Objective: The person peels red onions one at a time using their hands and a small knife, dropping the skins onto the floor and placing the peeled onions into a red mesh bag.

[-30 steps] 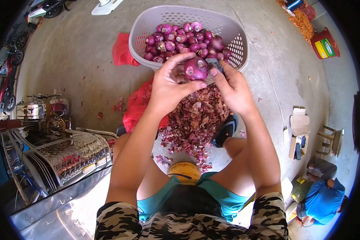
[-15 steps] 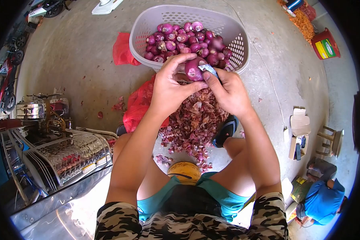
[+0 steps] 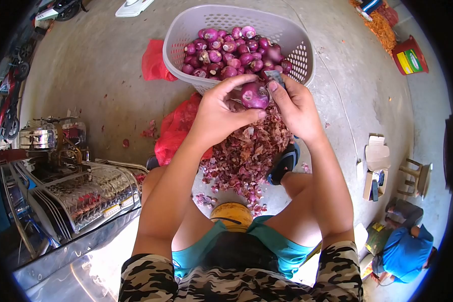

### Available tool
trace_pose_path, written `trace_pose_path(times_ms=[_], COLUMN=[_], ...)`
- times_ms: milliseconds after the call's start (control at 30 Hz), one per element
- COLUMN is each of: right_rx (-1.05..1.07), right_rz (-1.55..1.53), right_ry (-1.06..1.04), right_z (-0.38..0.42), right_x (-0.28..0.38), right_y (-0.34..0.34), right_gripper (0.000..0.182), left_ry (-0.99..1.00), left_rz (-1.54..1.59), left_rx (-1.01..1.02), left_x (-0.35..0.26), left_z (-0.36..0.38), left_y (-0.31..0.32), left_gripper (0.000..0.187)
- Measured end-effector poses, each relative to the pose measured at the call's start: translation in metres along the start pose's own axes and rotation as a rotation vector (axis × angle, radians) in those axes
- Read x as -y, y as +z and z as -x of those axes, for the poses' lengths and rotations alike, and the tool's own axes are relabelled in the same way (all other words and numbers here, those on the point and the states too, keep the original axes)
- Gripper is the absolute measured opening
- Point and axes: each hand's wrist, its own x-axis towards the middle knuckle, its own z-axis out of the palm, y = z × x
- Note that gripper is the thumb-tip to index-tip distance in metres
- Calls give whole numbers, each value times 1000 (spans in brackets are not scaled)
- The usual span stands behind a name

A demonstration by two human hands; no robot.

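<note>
My left hand (image 3: 220, 111) grips a purple-red onion (image 3: 254, 95) between its thumb and fingers, over the near edge of the basket. Just right of the onion, my right hand (image 3: 298, 106) is closed on a small flat blade (image 3: 274, 76), pinched between thumb and fingers. The rest of the blade is hidden by the fingers. Beyond both hands stands a grey plastic basket (image 3: 186, 26) holding many peeled-looking red onions (image 3: 229, 46). Below the hands, a heap of dry onion skins (image 3: 244, 151) lies on the floor between my feet.
Red mesh sacks (image 3: 173, 133) lie left of the skins. A yellow container (image 3: 231, 215) sits between my legs. Shiny metal vehicle bodywork (image 3: 95, 194) is close on the left. At right are an opened cardboard box (image 3: 377, 161), a wooden stool (image 3: 415, 178) and a person in blue (image 3: 407, 254).
The onion has turned and shifted slightly right and down in my left hand. My right hand has moved a little right, and the blade now sits apart from the onion's face, tilted upward.
</note>
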Motion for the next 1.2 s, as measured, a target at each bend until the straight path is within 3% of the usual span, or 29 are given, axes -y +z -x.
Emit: trace_pose_path(times_ms=[167,267,467,833,1200], right_rx=[-55,-56,182,22,-41], right_rz=[138,5,-51,17,139], right_ry=[-114,-269,-123,-78,38], right_z=[4,2,5,3,-6], right_x=[-6,-4,2,3,-15], right_y=[-6,-6,-9,1,-9], right_gripper=[37,38,25,21,26], left_ry=[-21,-125,-181,-205,-29], left_rz=[51,50,48,-61,-22], left_rx=[-14,41,131,193,116], left_x=[-2,-11,-8,-2,-6], left_z=[-4,-3,-1,0,1], left_y=[-7,-9,-10,-10,-7], left_gripper=[53,50,51,59,59])
